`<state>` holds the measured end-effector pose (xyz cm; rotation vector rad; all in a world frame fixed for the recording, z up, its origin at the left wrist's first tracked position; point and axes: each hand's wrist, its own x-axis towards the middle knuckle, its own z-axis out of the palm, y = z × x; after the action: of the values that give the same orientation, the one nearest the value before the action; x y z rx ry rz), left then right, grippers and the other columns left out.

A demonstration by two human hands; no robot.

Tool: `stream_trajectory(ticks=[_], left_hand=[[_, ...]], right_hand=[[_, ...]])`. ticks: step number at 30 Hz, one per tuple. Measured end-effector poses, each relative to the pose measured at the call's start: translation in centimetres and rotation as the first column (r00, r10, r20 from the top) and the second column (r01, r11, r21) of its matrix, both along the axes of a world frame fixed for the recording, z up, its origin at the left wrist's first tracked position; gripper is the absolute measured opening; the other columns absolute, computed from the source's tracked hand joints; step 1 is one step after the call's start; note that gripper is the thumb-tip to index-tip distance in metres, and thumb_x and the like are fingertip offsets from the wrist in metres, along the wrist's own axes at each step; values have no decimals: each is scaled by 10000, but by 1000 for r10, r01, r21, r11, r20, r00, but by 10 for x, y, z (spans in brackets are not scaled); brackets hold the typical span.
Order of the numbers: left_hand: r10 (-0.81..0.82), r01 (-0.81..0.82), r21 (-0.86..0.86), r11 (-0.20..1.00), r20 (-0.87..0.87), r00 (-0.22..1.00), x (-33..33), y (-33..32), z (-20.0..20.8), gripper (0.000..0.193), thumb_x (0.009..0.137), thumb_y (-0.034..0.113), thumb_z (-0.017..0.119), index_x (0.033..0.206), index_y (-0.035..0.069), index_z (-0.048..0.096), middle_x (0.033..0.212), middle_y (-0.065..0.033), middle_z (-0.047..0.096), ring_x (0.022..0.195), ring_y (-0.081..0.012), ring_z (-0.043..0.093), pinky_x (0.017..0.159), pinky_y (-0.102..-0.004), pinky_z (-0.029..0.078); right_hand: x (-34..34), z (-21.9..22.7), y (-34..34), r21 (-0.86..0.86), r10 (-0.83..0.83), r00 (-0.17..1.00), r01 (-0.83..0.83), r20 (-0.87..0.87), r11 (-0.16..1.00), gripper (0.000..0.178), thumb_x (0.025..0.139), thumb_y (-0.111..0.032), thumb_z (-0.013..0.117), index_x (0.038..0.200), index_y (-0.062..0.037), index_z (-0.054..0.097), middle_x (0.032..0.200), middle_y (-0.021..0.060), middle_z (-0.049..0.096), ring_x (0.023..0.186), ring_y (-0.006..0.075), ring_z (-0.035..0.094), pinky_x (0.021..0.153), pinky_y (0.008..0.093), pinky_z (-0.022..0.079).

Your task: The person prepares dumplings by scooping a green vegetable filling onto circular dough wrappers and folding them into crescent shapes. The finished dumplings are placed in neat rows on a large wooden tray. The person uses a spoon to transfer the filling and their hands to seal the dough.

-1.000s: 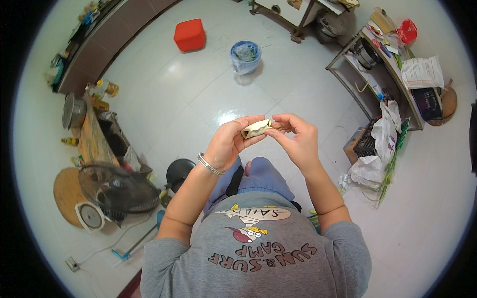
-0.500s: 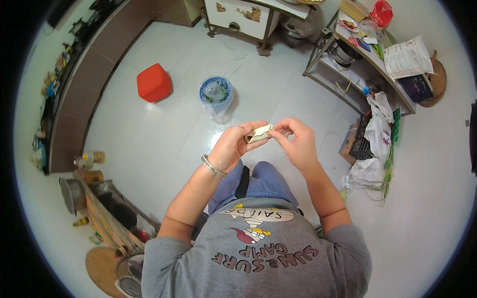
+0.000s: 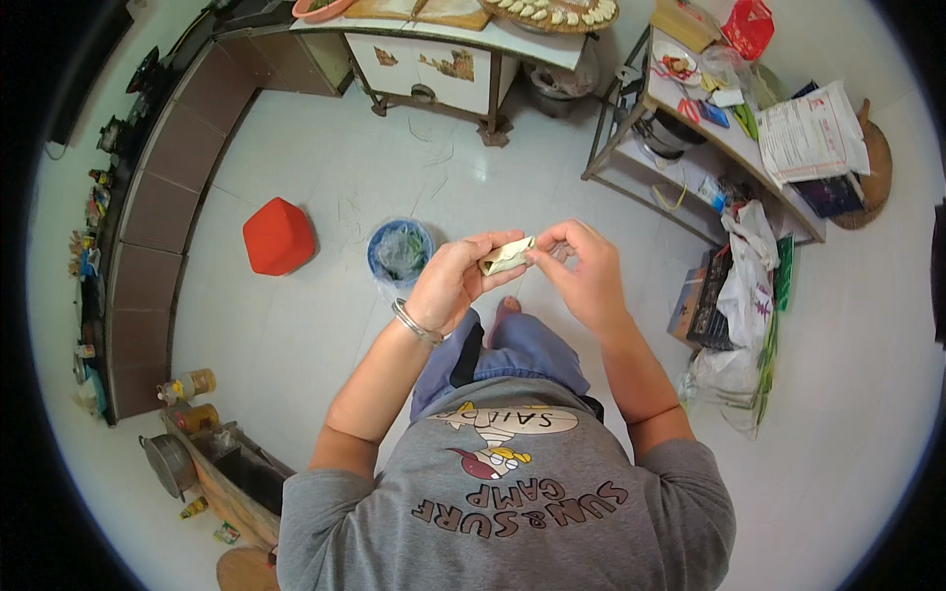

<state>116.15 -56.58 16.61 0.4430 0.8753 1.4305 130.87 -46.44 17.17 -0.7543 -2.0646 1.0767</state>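
Note:
A pale dumpling wrapper [image 3: 506, 257], folded over into a short tube, is in my hands at the middle of the view. My left hand [image 3: 443, 286] cradles it from the left, fingers beneath and thumb along its upper edge. A silver bangle [image 3: 417, 323] circles that wrist. At the wrapper's right end, the thumb and fingertips of my right hand [image 3: 586, 276] pinch its edge. Whether any filling lies inside cannot be made out.
Ahead stands a white table [image 3: 434, 69] bearing boards and a round tray [image 3: 557, 27] of dumplings. A red stool [image 3: 278, 237] and a blue lined bin [image 3: 372, 258] are on the floor ahead left. A cluttered metal shelf [image 3: 616, 163] stands right, bags [image 3: 744, 286] below it.
The view has moved forward: the table and its dumpling tray show more fully, while the stool and bin sit lower and further left. My foot now shows. Both hands keep hold of the wrapper.

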Motion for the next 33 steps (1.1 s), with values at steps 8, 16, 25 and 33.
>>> stream_trajectory(ticks=[8, 16, 25, 33], left_hand=[[59, -58, -27, 998, 39, 998, -59, 116, -1, 474, 926, 204, 329, 1227, -144, 442, 1216, -215, 518, 1137, -257, 532, 1022, -362, 424], [52, -52, -11, 999, 54, 997, -158, 216, -13, 467, 920, 197, 337, 1217, -146, 448, 1207, -218, 523, 1113, -259, 550, 994, -345, 449], [10, -1, -78, 997, 104, 995, -291, 307, -23, 429, 930, 152, 341, 1199, -166, 443, 1200, -225, 532, 1109, -265, 560, 988, -354, 458], [116, -102, -81, 992, 205, 972, -384, 373, -27, 423, 928, 143, 359, 1199, -173, 434, 1218, -235, 523, 1117, -286, 553, 997, -367, 454]], right_hand=[[-60, -1, 131, 56, 169, 984, -172, 54, 984, 79, 748, -46, 697, 806, -25, 648, 731, 64, 602, 652, 187, 577, 556, 290, 446], [-160, -13, 231, 192, 183, 981, -191, 61, 963, 95, 736, -39, 689, 817, -37, 640, 726, 65, 585, 665, 245, 562, 585, 332, 447], [-286, -22, 325, 347, 240, 964, -266, 117, 899, 72, 757, -71, 673, 816, -57, 634, 760, 64, 576, 696, 241, 570, 586, 331, 459], [-391, -19, 402, 377, 357, 929, -367, 99, 850, 89, 745, -64, 680, 818, -45, 634, 756, 75, 585, 721, 248, 592, 600, 318, 479]])
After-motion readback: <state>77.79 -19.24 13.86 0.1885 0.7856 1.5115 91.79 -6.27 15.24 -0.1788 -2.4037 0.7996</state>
